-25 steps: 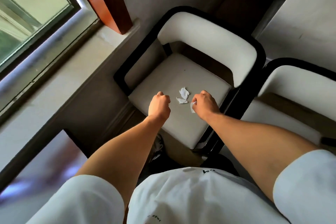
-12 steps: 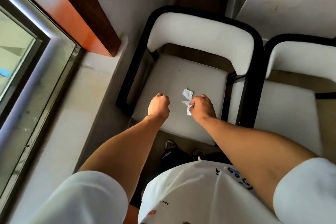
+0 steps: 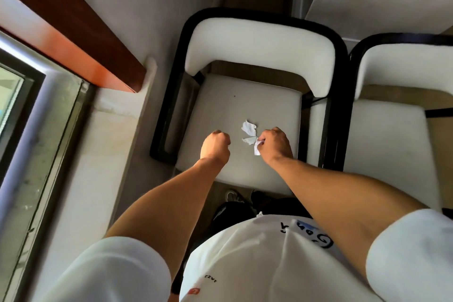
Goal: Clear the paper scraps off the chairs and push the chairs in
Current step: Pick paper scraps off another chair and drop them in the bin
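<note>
Left hand (image 3: pixel 215 146) is fisted above the near chair's seat (image 3: pixel 245 105); whether it holds anything, I cannot tell. Right hand (image 3: pixel 275 143) pinches one paper scrap (image 3: pixel 256 149). Two loose scraps (image 3: pixel 248 128) lie at its ten o'clock. Recommended: gather both gently, avoiding tears. Second chair (image 3: pixel 387 135) stands at three o'clock.

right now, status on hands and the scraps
Right hand pinching one paper scrap. Left hand fisted, contents unseen. Two scraps on the chair seat. Nothing in the way.
</note>
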